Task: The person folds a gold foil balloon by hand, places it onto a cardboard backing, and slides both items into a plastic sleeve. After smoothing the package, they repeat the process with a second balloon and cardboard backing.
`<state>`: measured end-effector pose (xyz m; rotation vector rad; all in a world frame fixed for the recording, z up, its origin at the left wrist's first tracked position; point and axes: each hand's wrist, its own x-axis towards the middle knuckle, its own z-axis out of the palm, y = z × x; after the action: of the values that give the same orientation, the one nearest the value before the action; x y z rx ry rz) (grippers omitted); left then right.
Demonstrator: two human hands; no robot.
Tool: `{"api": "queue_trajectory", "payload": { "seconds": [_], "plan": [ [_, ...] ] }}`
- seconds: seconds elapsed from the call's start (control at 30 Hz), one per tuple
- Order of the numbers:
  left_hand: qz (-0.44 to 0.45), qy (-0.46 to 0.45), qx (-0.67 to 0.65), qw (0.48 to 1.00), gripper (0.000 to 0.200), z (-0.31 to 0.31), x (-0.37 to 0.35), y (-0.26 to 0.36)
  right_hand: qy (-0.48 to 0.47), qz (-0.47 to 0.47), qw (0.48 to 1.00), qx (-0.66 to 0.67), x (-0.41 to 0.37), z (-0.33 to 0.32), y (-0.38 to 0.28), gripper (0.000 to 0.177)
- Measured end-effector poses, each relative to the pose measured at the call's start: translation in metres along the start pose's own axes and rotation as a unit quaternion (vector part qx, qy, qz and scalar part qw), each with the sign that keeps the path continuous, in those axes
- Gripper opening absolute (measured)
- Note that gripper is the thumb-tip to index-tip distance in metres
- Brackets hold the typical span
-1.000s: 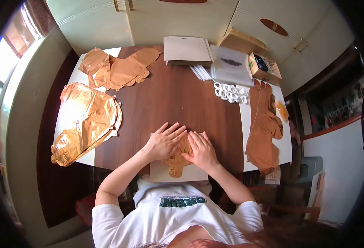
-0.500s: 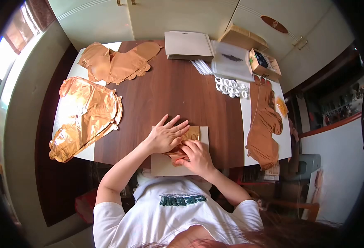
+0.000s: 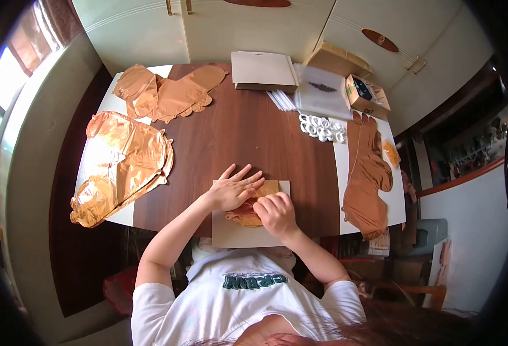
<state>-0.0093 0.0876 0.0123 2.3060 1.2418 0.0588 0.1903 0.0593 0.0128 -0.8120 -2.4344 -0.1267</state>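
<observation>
Near the table's front edge, a folded copper-coloured foil balloon (image 3: 244, 219) lies on a pale card (image 3: 231, 237). Spread flat over the balloon's upper left part is my left hand (image 3: 235, 192), palm down with fingers apart. My right hand (image 3: 276, 212) is closed, fingers curled at the balloon's right side, and seems to pinch its foil; the fingertips are hidden. Both hands cover much of the balloon, and a gold part of it shows above them.
Flat foil balloons lie at the left (image 3: 128, 153), back left (image 3: 176, 92) and right (image 3: 369, 179). Towards the back are a stack of pale cards (image 3: 264, 69), clear plastic sleeves (image 3: 323, 95), white rings (image 3: 323, 127), and an open cardboard box (image 3: 375, 105).
My right hand has curled its fingers tighter and shifted slightly right and up along the foil. My left hand stays spread on the balloon. The view has tilted slightly.
</observation>
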Motion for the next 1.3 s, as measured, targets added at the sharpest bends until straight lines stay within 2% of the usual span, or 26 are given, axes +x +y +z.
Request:
{"api": "queue_trajectory", "payload": {
  "seconds": [0.13, 0.23, 0.43, 0.53, 0.63, 0.73, 0.83, 1.03, 1.13, 1.23, 1.3],
  "plan": [
    [0.003, 0.011, -0.013, 1.000, 0.052, 0.002, 0.000, -0.001, 0.003, -0.023, 0.999, -0.025, -0.002, 0.001, -0.003, 0.005],
    [0.002, 0.007, 0.001, 1.000, 0.052, 0.001, 0.000, 0.000, 0.020, -0.010, 1.000, 0.016, 0.005, -0.009, -0.008, 0.005],
    [0.000, 0.000, 0.002, 1.000, 0.052, -0.001, 0.000, 0.001, -0.021, -0.016, 0.999, -0.045, -0.001, -0.006, 0.000, 0.007],
    [-0.014, -0.034, 0.013, 0.999, 0.052, -0.007, 0.000, 0.005, -0.011, -0.032, 0.997, -0.074, -0.001, -0.003, -0.001, 0.007],
    [-0.015, -0.037, 0.010, 0.999, 0.052, -0.008, 0.000, 0.005, -0.038, -0.034, 0.997, -0.058, -0.006, -0.001, -0.002, 0.012],
    [-0.013, -0.033, 0.013, 0.999, 0.052, -0.006, 0.000, 0.004, -0.037, -0.016, 0.999, 0.014, -0.002, -0.017, -0.006, 0.015],
    [-0.009, -0.005, 0.004, 1.000, 0.052, 0.000, 0.001, 0.002, -0.004, -0.013, 1.000, 0.026, 0.000, -0.020, -0.012, 0.015],
    [-0.001, -0.005, 0.012, 1.000, 0.052, 0.000, 0.000, 0.001, 0.008, -0.046, 0.998, -0.049, -0.012, 0.000, -0.013, 0.011],
    [-0.003, -0.005, 0.006, 1.000, 0.053, -0.001, 0.000, 0.002, -0.019, -0.050, 0.997, -0.061, -0.014, -0.003, -0.015, 0.012],
    [-0.016, -0.038, 0.023, 0.999, 0.053, -0.007, 0.000, 0.006, -0.024, -0.042, 0.998, -0.029, -0.017, -0.008, -0.018, 0.012],
    [-0.009, -0.030, 0.030, 0.999, 0.053, -0.005, 0.000, 0.005, -0.047, -0.031, 0.998, 0.004, -0.027, -0.007, -0.018, 0.021]
  ]
}}
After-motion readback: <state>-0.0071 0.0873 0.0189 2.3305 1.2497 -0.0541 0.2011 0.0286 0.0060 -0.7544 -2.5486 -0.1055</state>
